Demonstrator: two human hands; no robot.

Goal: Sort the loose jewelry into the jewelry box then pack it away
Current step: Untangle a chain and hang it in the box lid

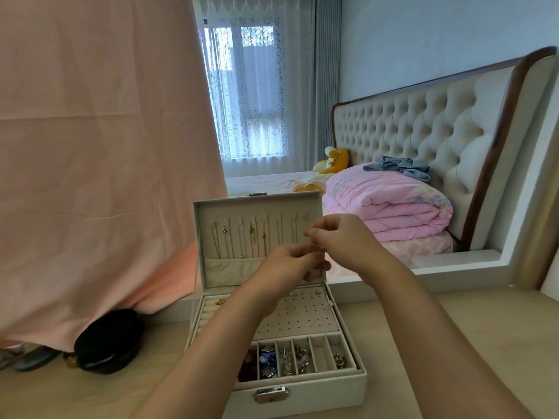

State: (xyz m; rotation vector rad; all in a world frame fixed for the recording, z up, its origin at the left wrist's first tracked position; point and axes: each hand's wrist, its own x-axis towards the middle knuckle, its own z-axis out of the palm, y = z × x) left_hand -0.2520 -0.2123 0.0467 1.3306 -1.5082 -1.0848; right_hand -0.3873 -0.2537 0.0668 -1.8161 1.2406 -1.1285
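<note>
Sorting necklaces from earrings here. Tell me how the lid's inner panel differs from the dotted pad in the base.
The lid panel stands upright; the dotted pad lies flat. The lid panel carries a row of hanging chains above a pocket; the dotted pad shows rows of small holes and is nearly bare, one small piece at its far right corner. Both are pale lining of the same jewelry box.

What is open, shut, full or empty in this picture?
White rectangular jewelry box, open, lid upright.
Silver metal clasp, unlatched.
Thin gold necklaces, hanging inside the lid.
Second front compartment from the right, empty.
Left hand, pinching a tiny jewelry piece.
Right hand, pinching the same piece.
Pink quilt, folded.
Sheer white curtain, drawn shut.
</note>
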